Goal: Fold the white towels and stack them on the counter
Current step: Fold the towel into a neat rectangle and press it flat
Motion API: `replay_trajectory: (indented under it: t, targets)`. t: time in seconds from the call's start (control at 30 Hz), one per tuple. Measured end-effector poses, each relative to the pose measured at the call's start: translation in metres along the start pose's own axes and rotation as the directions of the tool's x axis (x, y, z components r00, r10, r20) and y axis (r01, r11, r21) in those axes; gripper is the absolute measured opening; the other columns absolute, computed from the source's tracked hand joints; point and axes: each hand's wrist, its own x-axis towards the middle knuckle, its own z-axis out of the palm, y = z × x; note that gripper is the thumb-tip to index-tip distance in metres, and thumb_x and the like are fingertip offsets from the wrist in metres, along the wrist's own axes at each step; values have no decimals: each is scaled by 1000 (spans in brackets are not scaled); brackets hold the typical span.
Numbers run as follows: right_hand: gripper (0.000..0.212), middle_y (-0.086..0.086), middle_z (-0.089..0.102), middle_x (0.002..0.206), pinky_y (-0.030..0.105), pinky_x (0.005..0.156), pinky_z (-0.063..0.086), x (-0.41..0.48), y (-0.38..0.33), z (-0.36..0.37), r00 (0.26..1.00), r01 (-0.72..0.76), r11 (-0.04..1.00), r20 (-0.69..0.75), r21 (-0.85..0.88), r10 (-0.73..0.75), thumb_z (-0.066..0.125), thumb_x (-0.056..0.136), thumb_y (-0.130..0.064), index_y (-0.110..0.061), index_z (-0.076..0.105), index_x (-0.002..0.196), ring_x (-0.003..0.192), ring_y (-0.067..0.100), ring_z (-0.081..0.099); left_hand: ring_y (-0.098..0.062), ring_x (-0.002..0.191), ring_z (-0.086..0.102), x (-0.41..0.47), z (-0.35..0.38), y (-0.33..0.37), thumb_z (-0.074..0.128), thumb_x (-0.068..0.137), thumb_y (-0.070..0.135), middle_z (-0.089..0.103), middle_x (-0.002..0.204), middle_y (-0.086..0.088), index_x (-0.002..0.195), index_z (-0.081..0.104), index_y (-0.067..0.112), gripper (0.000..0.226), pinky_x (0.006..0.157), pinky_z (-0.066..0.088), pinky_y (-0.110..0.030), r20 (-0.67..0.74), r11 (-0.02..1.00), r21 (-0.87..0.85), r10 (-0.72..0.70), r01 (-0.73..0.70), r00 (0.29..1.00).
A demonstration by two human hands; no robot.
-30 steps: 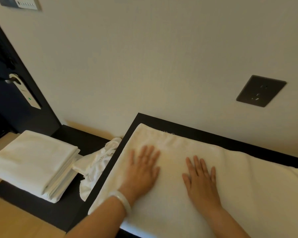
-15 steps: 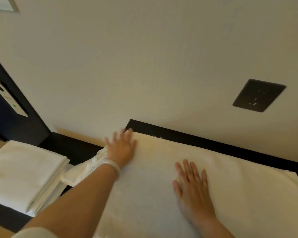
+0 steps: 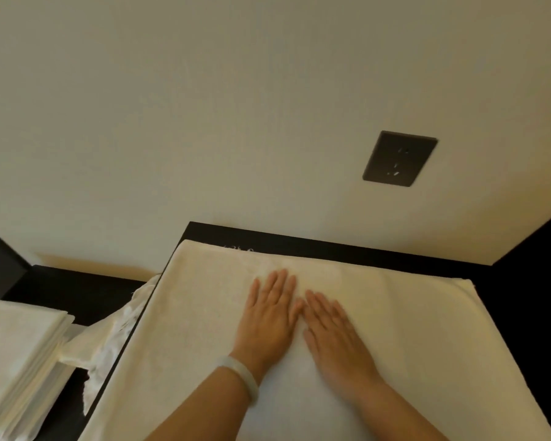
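On the black table (image 3: 299,243), a white towel (image 3: 204,329) lies spread flat, covering nearly the whole top. Its far edge runs just short of the wall, leaving a narrow dark strip of table exposed; its left edge follows the table's left rim, and its right edge stops just before a dark vertical panel (image 3: 528,281). The cloth is soft and matte with a faint woven pattern, and its surface is smooth with no visible creases.

Both hands rest palm-down on the towel's middle, pressed flat with fingers extended and gripping nothing. The left hand (image 3: 269,316) and right hand (image 3: 334,335) sit side by side, fingertips nearly touching. A pale bangle (image 3: 240,374) circles the left wrist.

Left of the table, a crumpled white cloth (image 3: 109,338) sits against the rim. Farther left, a stack of folded towels (image 3: 16,351) rests on a lower dark surface. A dark wall socket (image 3: 400,158) is mounted on the cream wall above.
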Motion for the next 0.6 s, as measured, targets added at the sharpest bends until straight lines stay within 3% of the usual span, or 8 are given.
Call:
replay_trajectory:
  t: [0.13,0.2,0.23,0.27,0.33,0.43,0.5,0.6]
  targets:
    - [65,-7,10,163,34,122,0,-33,103,-20,970,-243,970,-11,4,243,1,99,-57,-29,16,157,152,13,11,-15,150,-12,2,9,-1,-13,95,53,-9,163,4,157,1,24,69,119,-10,-39,-26,999,35,8,-7,1000]
    - [62,-6,-4,165,43,122,-7,-41,142,-33,858,-511,860,63,-9,510,5,100,-56,-33,1,157,152,14,-4,-20,151,0,2,7,3,-11,98,51,4,163,-1,156,10,21,69,119,-4,-39,-65,999,50,-19,22,998]
    - [60,-4,-7,166,47,122,-6,-41,151,-41,792,-603,797,92,-32,603,9,102,-54,-33,-2,157,152,16,-7,-21,151,-3,4,5,9,-13,96,48,0,163,-2,156,5,20,68,120,-7,-39,-72,997,58,-47,51,996]
    - [60,-3,-7,166,49,122,-5,-39,152,-47,766,-634,773,108,-29,633,12,103,-52,-32,-1,158,152,18,-7,-21,149,-12,6,5,19,-15,93,45,-10,162,-1,154,-5,20,66,120,-13,-39,-61,997,48,-60,63,996]
    - [60,-3,-5,166,46,122,-7,-34,140,-47,838,-537,843,129,18,531,15,103,-53,-31,1,158,152,17,-8,-20,146,-24,12,6,45,-15,88,42,-23,157,2,151,-16,22,66,118,-19,-40,-7,1000,-10,-18,18,1000]
    - [67,-11,-8,165,33,118,-18,-40,130,-37,943,-325,944,94,63,319,4,94,-60,-36,-2,156,148,4,-16,-22,150,-12,26,19,73,-5,97,51,-7,163,1,157,2,27,65,118,-10,-45,24,988,13,154,-154,988]
    - [59,-14,-8,164,24,117,-18,-47,160,-37,936,-349,936,60,51,346,8,100,-54,-38,-1,156,145,-2,-18,-23,151,-3,30,27,74,-1,100,53,4,164,0,157,10,28,63,117,-3,-48,41,985,54,161,-163,986]
    - [63,-10,-10,165,32,122,-11,-55,222,-40,835,-551,834,36,35,550,1,97,-55,-34,-4,157,149,4,-13,-19,151,-8,29,30,72,2,100,53,-1,164,2,157,6,29,62,119,-3,-48,33,985,54,159,-161,987]
